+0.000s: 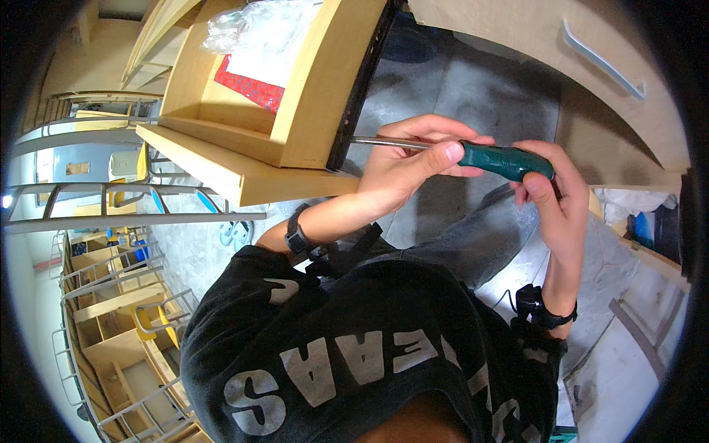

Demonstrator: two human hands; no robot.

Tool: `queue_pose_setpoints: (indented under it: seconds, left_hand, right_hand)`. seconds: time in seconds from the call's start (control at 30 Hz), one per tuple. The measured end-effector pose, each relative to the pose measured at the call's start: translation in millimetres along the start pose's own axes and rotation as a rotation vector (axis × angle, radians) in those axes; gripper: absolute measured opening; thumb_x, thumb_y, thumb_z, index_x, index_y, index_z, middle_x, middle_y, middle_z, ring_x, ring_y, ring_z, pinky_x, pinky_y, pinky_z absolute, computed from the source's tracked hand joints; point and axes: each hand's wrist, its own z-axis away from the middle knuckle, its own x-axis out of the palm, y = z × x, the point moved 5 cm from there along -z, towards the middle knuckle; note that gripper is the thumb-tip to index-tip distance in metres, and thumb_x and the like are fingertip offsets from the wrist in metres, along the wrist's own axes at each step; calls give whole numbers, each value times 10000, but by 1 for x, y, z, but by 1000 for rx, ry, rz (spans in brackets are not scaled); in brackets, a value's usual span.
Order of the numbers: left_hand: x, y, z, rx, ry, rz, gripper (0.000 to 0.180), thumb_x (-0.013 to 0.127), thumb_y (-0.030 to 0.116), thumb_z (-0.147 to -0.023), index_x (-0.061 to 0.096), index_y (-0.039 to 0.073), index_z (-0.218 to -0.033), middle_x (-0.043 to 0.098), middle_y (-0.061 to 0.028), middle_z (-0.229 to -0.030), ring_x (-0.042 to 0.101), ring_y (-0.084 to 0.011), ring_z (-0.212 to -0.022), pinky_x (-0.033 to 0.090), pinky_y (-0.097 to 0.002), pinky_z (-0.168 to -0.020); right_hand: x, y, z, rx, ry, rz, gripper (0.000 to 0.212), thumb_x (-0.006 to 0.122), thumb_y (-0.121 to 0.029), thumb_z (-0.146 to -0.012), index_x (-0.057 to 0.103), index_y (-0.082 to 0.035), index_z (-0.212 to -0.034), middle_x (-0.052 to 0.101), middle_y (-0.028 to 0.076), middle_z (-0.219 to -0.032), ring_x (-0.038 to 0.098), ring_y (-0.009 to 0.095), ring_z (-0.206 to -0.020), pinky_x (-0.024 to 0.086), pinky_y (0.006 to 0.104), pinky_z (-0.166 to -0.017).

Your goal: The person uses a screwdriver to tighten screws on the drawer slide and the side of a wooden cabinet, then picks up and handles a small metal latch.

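Observation:
A screwdriver [506, 160] with a dark green handle lies roughly level across the front of me. My right hand [557, 192] is wrapped round the butt end of that handle. Closer to the tip, my left hand [413, 162] pinches the handle's front end and the metal shaft. The shaft runs left to the dark metal slide rail [362, 92] on the side of a pulled-out wooden drawer [314, 81]. Whether the tip sits in a screw there, I cannot tell. Inside the drawer are a red patterned packet [251, 87] and clear plastic wrapping [255, 29].
On the right stands a pale wooden cabinet front with a curved metal handle [602, 60]. White and blue items [644, 229] fill an opening below it. Metal ladder rails [111, 221] and slippers [235, 234] are to the left, with desks and a yellow chair [151, 325] beyond.

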Motion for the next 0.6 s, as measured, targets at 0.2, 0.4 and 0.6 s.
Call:
queue_pose_setpoints:
  seconds: [0.2,0.4,0.6]
  left_hand:
    - [8,-6,0,-102,-145,-37,454,612,235,-882,481,-119,-1135,576,-282,-1072,620,-366,-967,544,-433,-835]
    - [16,-6,-4,-164,-3,-136,256,611,60,-862,551,-121,-1033,635,-229,-947,660,-295,-862,570,-356,-773]
    - [12,2,-6,-290,-9,-288,280,629,25,-843,559,-88,-1089,642,-216,-977,654,-241,-901,541,-300,-803]
  right_hand:
    - [4,-14,2,-695,131,399,231,659,14,-769,537,18,-965,599,188,-951,594,279,-838,491,342,-740]
    - [1,-8,-3,-588,85,100,268,687,-97,-764,534,-15,-968,595,177,-941,575,268,-804,482,321,-717]
    - [-23,35,1,148,142,-214,494,485,-422,-925,587,59,-968,569,109,-641,481,98,-480,322,215,-422]
